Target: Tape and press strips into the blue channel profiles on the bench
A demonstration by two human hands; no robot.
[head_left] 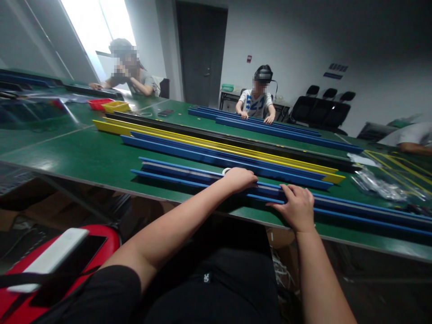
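Observation:
A long blue channel rail (178, 173) with a pale strip along its inside lies near the front edge of the green table (77, 159). My left hand (239, 179) rests over the rail's middle, fingers closed and bent down into the channel; what they hold, if anything, is hidden. A white ring-shaped roll (226, 171) shows partly behind that hand. Just to the right, my right hand (297, 204) grips the same rail, thumb on the near side and fingers over the far wall.
Beyond lie another blue rail (209, 155), a yellow rail (111, 127) and black rails (182, 130). Clear plastic bags (381, 184) lie right. Two people sit across the table; an arm shows far right. A red stool (110, 234) stands lower left.

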